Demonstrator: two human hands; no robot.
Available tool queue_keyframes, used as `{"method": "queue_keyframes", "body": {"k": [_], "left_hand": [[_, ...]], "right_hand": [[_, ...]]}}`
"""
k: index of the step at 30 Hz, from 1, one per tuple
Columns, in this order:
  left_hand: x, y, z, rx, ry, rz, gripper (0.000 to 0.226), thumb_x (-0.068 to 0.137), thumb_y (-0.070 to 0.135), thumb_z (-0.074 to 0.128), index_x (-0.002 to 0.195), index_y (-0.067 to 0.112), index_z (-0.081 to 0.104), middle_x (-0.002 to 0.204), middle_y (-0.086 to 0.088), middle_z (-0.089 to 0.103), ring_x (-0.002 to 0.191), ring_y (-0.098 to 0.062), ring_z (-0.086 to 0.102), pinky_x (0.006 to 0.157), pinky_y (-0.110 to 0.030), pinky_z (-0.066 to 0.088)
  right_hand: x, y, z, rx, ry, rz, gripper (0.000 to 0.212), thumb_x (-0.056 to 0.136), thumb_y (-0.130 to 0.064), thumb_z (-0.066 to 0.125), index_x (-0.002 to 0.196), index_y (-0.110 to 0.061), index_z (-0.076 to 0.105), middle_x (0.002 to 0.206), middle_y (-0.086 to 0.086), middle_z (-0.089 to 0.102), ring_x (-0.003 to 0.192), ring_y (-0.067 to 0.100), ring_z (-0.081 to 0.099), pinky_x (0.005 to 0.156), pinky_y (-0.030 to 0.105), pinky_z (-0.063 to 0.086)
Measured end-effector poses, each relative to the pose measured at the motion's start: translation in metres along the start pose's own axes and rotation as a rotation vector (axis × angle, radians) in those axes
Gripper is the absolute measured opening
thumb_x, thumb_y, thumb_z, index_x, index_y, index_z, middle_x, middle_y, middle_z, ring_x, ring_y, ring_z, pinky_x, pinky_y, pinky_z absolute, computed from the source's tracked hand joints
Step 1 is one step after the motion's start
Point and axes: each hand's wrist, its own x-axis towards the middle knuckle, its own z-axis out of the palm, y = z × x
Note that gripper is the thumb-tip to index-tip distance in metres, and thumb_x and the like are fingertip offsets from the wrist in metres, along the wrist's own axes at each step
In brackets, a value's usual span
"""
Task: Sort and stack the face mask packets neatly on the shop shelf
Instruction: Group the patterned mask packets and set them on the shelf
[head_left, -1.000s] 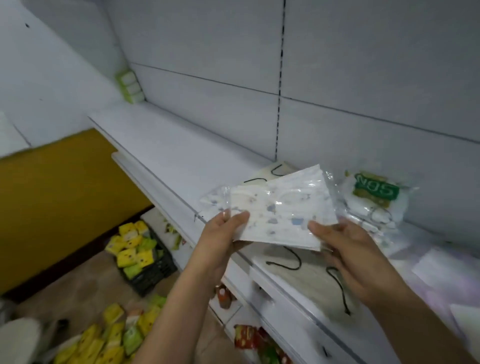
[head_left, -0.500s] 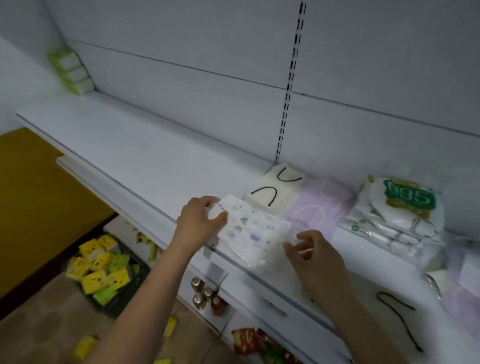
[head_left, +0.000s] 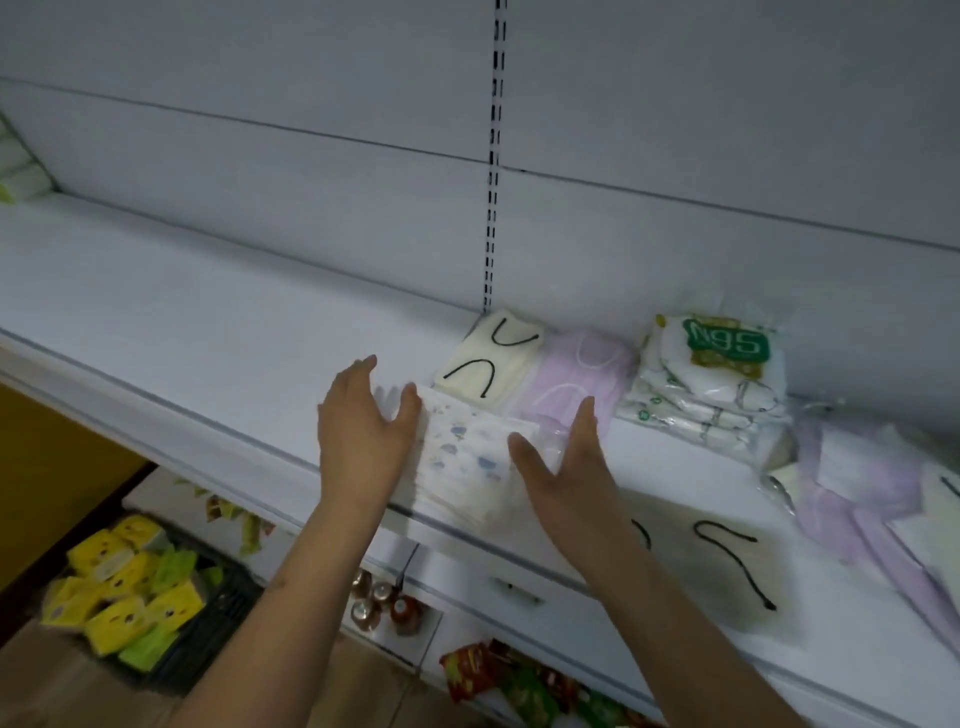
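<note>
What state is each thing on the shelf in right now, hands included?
Patterned mask packets: stacked at the shelf's front edge, between both hands.
Left hand: open, flat against the stack's left side.
Right hand: open, against the stack's right side.
Cream mask packets: stacked at the back.
Lilac mask packets: stacked beside the cream ones.
N95 packets: piled at the back.
Loose packets: scattered, unsorted, at right.

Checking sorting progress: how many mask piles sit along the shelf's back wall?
3: cream masks leftmost, lilac masks beside them, N95 packets rightmost. More may be hidden further right.
</note>
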Motion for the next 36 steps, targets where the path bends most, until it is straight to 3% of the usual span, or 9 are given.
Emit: {"method": "queue_keyframes", "body": {"k": [4, 10, 12, 15, 18, 22, 26, 31, 36], "left_hand": [[-0.013, 0.059, 0.028, -0.146, 0.036, 0.292, 0.041, 0.097, 0.023, 0.057, 0.137, 0.016, 0.052, 0.139, -0.002, 0.051, 0.129, -0.015, 0.047, 0.106, -0.030, 0.040], [-0.094, 0.138, 0.136, -0.194, -0.446, 0.595, 0.029, 0.088, 0.022, 0.059, 0.117, 0.018, 0.064, 0.119, 0.003, 0.060, 0.112, -0.016, 0.057, 0.089, -0.019, 0.041], [-0.114, 0.151, 0.169, -0.183, -0.630, 0.548, 0.030, 0.090, 0.022, 0.060, 0.119, 0.020, 0.063, 0.121, 0.004, 0.059, 0.115, -0.016, 0.057, 0.090, -0.019, 0.039], [-0.126, 0.170, 0.206, -0.128, -0.726, 0.428, 0.041, 0.093, 0.021, 0.061, 0.133, 0.016, 0.056, 0.132, -0.001, 0.055, 0.120, -0.018, 0.054, 0.093, -0.020, 0.036], [-0.137, 0.194, 0.232, -0.058, -0.657, 0.504, 0.042, 0.092, 0.017, 0.059, 0.134, 0.012, 0.055, 0.131, -0.006, 0.057, 0.120, -0.021, 0.054, 0.099, -0.026, 0.039], [-0.149, 0.221, 0.274, 0.036, -0.634, 0.508, 0.053, 0.095, 0.028, 0.059, 0.142, 0.010, 0.046, 0.131, -0.011, 0.055, 0.120, -0.028, 0.053, 0.101, -0.036, 0.043], [-0.157, 0.242, 0.305, 0.186, -0.602, 0.383, 0.045, 0.093, 0.029, 0.061, 0.134, 0.010, 0.053, 0.121, -0.013, 0.057, 0.112, -0.030, 0.056, 0.097, -0.038, 0.043], [-0.162, 0.262, 0.305, -0.159, -0.500, 0.250, 0.016, 0.084, 0.005, 0.066, 0.098, 0.013, 0.070, 0.083, -0.004, 0.067, 0.078, -0.022, 0.063, 0.073, -0.029, 0.049], [-0.146, 0.294, 0.263, -0.337, -0.109, 0.474, 0.017, 0.088, 0.004, 0.065, 0.101, 0.012, 0.074, 0.097, -0.005, 0.066, 0.086, -0.011, 0.060, 0.079, -0.008, 0.040]], "right_hand": [[0.015, -0.010, -0.066, 0.059, 0.332, -0.189, 0.078, 0.099, -0.037, 0.053, 0.158, -0.018, 0.005, 0.166, -0.004, 0.009, 0.151, 0.009, 0.012, 0.122, 0.025, 0.011], [0.056, 0.021, -0.205, -0.252, 0.780, -0.281, 0.065, 0.101, -0.032, 0.051, 0.154, -0.006, 0.025, 0.154, 0.016, 0.036, 0.141, 0.028, 0.036, 0.116, 0.031, 0.027], [0.063, 0.055, -0.244, -0.399, 0.751, -0.218, 0.064, 0.098, -0.032, 0.055, 0.151, -0.006, 0.032, 0.141, 0.017, 0.050, 0.127, 0.032, 0.050, 0.106, 0.037, 0.040], [0.059, 0.116, -0.279, -0.717, 0.451, -0.014, 0.072, 0.092, -0.042, 0.063, 0.151, -0.011, 0.035, 0.136, 0.017, 0.054, 0.122, 0.036, 0.053, 0.102, 0.041, 0.043], [0.041, 0.171, -0.294, -0.884, 0.228, 0.117, 0.096, 0.076, -0.072, 0.060, 0.152, -0.022, 0.029, 0.149, 0.011, 0.043, 0.132, 0.034, 0.045, 0.108, 0.045, 0.038], [0.018, 0.221, -0.311, -0.907, 0.084, 0.160, 0.120, 0.052, -0.093, 0.029, 0.153, -0.029, 0.026, 0.159, 0.003, 0.031, 0.143, 0.028, 0.033, 0.115, 0.045, 0.031], [0.012, 0.244, -0.340, -0.858, 0.097, 0.065, 0.112, 0.062, -0.091, 0.031, 0.153, -0.026, 0.029, 0.161, -0.001, 0.028, 0.146, 0.021, 0.029, 0.119, 0.041, 0.025], [0.017, 0.261, -0.365, -0.781, 0.203, -0.004, 0.081, 0.088, -0.059, 0.059, 0.152, -0.018, 0.031, 0.159, 0.001, 0.032, 0.146, 0.019, 0.028, 0.117, 0.034, 0.027], [0.011, 0.251, -0.365, -0.649, 0.338, -0.081, 0.066, 0.093, -0.058, 0.050, 0.144, -0.016, 0.046, 0.151, 0.004, 0.045, 0.139, 0.020, 0.040, 0.111, 0.031, 0.033]]}}
